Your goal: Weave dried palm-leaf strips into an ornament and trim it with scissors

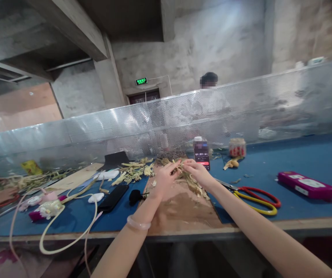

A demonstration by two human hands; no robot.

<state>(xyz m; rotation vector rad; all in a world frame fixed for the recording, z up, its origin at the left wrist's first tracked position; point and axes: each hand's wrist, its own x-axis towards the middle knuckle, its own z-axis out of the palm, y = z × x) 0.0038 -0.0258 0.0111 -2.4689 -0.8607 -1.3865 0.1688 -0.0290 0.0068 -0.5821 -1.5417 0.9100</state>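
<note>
Both hands over a wooden board (180, 218), near middle of the blue table (305, 154). Left hand (166, 175) and right hand (196, 170) just beside each other, fingers bent inward at dried plant pieces (194, 186) on the board's far half; cannot tell whether either hand is clamped on a piece. Pale bracelet (138, 222) on left wrist. Upright smartphone (201, 156) just beyond right hand, timer lit. To the right: scissors (254, 190), one handle red, one yellow, blades partly behind right forearm; magenta case (306, 186) farther right; jar (237, 147) far right of the board. Left: yellowish plant heap (134, 171), black phone (114, 198) nearer. Far left, another person's hands (5, 195) by more stalks (28, 180).
</note>
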